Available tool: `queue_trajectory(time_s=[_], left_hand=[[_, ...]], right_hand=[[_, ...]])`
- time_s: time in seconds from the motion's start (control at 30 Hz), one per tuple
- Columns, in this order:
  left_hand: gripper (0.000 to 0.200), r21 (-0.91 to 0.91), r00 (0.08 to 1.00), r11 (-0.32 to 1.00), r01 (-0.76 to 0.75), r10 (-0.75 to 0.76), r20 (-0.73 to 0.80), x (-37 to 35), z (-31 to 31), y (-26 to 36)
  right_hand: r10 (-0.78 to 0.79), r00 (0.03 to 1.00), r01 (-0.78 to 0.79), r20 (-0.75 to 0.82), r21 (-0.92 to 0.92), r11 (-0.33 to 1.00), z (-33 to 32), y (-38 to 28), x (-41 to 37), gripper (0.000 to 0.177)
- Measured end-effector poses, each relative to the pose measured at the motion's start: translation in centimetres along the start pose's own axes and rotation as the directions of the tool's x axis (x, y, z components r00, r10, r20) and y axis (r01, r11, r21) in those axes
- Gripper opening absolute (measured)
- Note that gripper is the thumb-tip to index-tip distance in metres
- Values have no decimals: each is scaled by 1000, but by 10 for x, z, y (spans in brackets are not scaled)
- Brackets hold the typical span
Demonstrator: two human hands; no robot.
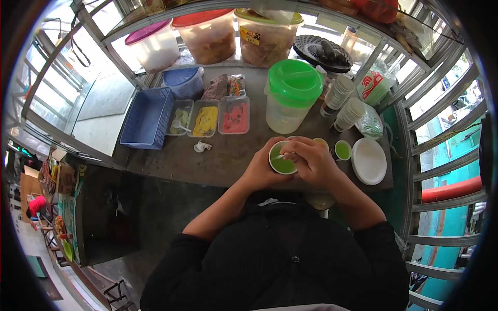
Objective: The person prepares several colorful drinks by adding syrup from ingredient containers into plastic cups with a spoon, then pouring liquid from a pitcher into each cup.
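Observation:
My left hand [259, 168] is wrapped round a white paper cup [284, 171] with green inside it. Over the cup's rim, the fingers of my right hand [314, 160] pinch a small pale spoon [278, 157], whose end reaches into the green contents. Just right of my hands stands a second cup with green contents [342, 150]. Another cup with yellowish contents [320, 142] is partly hidden behind my right hand. A tall clear pitcher with a green lid [295, 83] rises behind the held cup.
Open tubs of yellow [206, 122], red [234, 116] and pale green [180, 118] contents sit beside a blue basket [148, 119]. A crumpled tissue [202, 147] lies in front. At right are stacked paper cups [338, 93] and white plates [369, 161]. Lidded bins [207, 44] line the back.

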State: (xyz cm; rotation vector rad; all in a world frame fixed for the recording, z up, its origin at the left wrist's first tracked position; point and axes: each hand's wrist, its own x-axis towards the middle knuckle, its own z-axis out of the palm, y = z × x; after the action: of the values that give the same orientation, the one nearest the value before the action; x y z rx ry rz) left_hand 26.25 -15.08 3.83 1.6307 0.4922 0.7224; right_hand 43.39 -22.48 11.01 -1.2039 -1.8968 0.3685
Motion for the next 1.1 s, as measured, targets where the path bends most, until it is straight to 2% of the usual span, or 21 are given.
queue_trajectory(time_s=[0.27, 0.37, 0.57, 0.67, 0.77, 0.87, 0.97, 1.07, 1.1], left_hand=[[87, 30, 1000, 1000, -7, 7, 9, 11, -26, 0], [87, 37, 999, 999, -1, 0, 53, 15, -39, -7], [87, 31, 997, 999, -15, 12, 82, 26, -76, -8], [88, 1, 992, 1000, -2, 2, 126, 30, -99, -11], [89, -5, 987, 1000, -3, 4, 164, 32, -119, -18], [89, -62, 981, 997, 42, -30, 190, 33, -142, -17], [89, -41, 973, 998, 51, -40, 227, 36, -167, -7], [88, -97, 969, 993, 72, -46, 245, 37, -185, -11], [88, -93, 964, 994, 52, -25, 264, 37, -190, -11]], right_hand=[[152, 988, -154, 42, 50, 987, 3, -5, 21, 14], [137, 991, -136, -9, 35, 990, 18, 0, 31, 9], [168, 984, -170, -61, -19, 985, 28, 4, 57, 12], [287, 958, -284, -7, 126, 950, 44, 5, 67, 17], [192, 978, -184, -85, 100, 978, 59, 2, 89, 16], [194, 977, -196, -94, -14, 981, 65, -2, 108, 17], [256, 964, -257, -75, 0, 966, 76, -9, 122, 16], [245, 968, -238, -56, 107, 965, 97, -6, 132, 14], [249, 967, -243, -62, 86, 966, 100, -8, 138, 14]])
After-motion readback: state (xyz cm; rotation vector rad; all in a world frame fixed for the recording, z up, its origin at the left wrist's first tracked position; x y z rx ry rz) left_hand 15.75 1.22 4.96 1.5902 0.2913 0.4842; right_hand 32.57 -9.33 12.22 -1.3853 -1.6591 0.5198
